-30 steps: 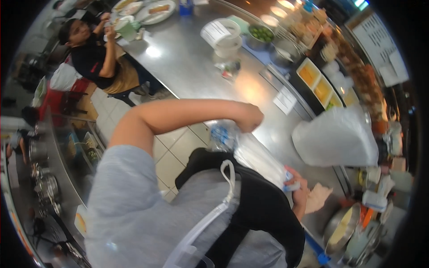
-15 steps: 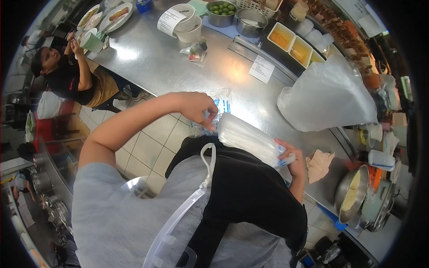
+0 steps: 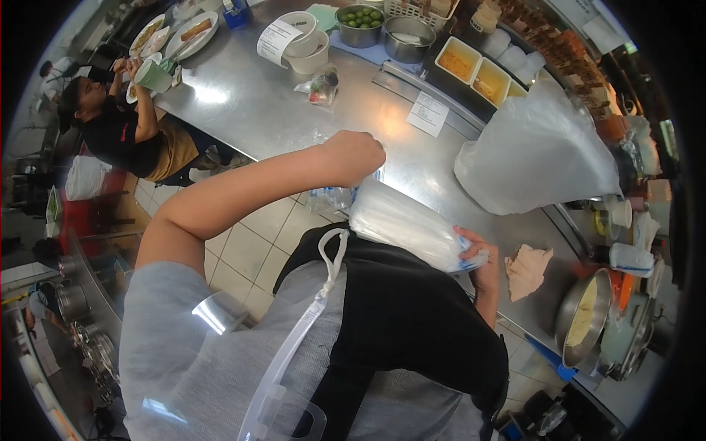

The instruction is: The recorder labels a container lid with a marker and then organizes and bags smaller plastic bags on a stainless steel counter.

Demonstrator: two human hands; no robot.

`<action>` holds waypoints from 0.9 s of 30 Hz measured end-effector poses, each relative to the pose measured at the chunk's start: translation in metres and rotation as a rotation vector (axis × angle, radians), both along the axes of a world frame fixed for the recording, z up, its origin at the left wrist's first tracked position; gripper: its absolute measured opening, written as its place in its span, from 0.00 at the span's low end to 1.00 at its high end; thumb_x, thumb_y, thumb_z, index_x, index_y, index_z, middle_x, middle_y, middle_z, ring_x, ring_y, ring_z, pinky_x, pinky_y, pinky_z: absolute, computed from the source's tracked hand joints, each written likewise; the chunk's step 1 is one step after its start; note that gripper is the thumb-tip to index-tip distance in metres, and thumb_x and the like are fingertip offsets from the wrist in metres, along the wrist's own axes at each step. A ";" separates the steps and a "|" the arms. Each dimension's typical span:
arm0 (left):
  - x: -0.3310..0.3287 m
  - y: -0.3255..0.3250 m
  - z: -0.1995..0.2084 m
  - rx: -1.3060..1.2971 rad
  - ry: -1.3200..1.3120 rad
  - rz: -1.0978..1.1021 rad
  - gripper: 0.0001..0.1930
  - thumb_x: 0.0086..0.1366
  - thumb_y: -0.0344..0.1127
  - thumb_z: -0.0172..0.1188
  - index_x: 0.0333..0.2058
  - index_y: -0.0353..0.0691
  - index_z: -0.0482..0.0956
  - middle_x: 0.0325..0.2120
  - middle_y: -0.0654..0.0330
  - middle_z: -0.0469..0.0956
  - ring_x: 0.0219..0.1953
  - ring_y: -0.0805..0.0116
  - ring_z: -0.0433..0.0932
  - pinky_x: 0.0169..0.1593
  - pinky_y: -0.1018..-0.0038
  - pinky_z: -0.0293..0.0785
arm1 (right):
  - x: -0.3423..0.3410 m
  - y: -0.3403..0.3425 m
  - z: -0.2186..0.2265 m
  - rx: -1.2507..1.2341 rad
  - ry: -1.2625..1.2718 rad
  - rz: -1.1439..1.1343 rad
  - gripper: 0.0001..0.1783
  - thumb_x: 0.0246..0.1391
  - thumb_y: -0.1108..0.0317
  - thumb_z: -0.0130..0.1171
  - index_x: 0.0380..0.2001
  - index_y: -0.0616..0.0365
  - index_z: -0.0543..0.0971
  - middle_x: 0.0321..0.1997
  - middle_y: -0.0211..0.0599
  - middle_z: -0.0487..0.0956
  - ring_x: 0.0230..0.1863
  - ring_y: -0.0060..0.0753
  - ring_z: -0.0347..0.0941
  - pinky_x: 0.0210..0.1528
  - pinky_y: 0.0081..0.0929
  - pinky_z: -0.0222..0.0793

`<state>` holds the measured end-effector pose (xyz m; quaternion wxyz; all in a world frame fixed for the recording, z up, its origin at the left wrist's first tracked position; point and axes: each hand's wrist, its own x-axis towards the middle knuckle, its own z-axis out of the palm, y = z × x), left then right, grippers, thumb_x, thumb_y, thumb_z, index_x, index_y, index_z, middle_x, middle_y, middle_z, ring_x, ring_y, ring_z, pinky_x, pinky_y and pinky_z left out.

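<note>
A thick pack of clear plastic bags (image 3: pixel 404 224) lies slantwise against my black apron, at the table's near edge. My right hand (image 3: pixel 479 257) is closed around its right end, where blue print shows on the wrapper. Past the pack's left end is my left hand (image 3: pixel 357 156), raised above the table edge with its fingers curled into a fist. Its fingertips are turned away, so what they hold, if anything, is hidden. Crumpled clear plastic with blue print (image 3: pixel 331 198) shows below and behind this hand.
A large filled translucent bag (image 3: pixel 540 154) stands right on the steel table (image 3: pixel 257 95). Lidded white tubs (image 3: pixel 303 44), a small filled bag (image 3: pixel 322 87) and a pot of green fruit (image 3: pixel 360 28) sit farther back. A beige cloth (image 3: pixel 527 270) lies right; another person (image 3: pixel 110 121) stands left.
My left hand has moved up and to the right, from a pinch beside the pack's left end to a fist beyond it. My right hand keeps its hold on the pack.
</note>
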<state>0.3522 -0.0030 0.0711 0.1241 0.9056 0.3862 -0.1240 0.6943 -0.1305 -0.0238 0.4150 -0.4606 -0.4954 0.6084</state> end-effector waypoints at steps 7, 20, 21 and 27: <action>-0.003 0.036 -0.015 -0.290 -0.239 -0.131 0.27 0.42 0.19 0.53 0.47 0.33 0.75 0.47 0.49 0.73 0.50 0.54 0.72 0.45 0.65 0.75 | -0.027 0.022 0.002 -0.031 0.181 -0.202 0.05 0.47 0.78 0.56 0.20 0.61 0.79 0.51 0.57 0.75 0.50 0.45 0.73 0.56 0.36 0.63; 0.041 0.085 -0.017 -0.870 -0.123 0.116 0.14 0.45 0.21 0.50 0.34 0.28 0.72 0.29 0.57 0.70 0.32 0.68 0.78 0.29 0.75 0.78 | -0.040 0.037 0.008 -0.349 0.053 -0.176 0.16 0.46 0.81 0.54 0.42 0.71 0.73 0.36 0.44 0.78 0.35 0.37 0.77 0.40 0.34 0.76; 0.047 0.084 -0.016 -0.828 -0.080 0.099 0.14 0.45 0.21 0.50 0.34 0.29 0.74 0.30 0.56 0.72 0.33 0.67 0.78 0.31 0.73 0.78 | -0.041 0.038 0.011 -0.261 -0.016 -0.093 0.16 0.46 0.81 0.53 0.42 0.72 0.73 0.35 0.44 0.78 0.35 0.37 0.77 0.39 0.34 0.76; 0.060 0.061 -0.040 -0.333 -0.261 0.189 0.18 0.47 0.21 0.50 0.39 0.35 0.78 0.38 0.52 0.78 0.38 0.63 0.78 0.41 0.67 0.75 | -0.039 0.049 0.012 -0.623 0.291 -0.303 0.17 0.48 0.79 0.55 0.44 0.71 0.71 0.37 0.47 0.78 0.35 0.37 0.78 0.37 0.32 0.78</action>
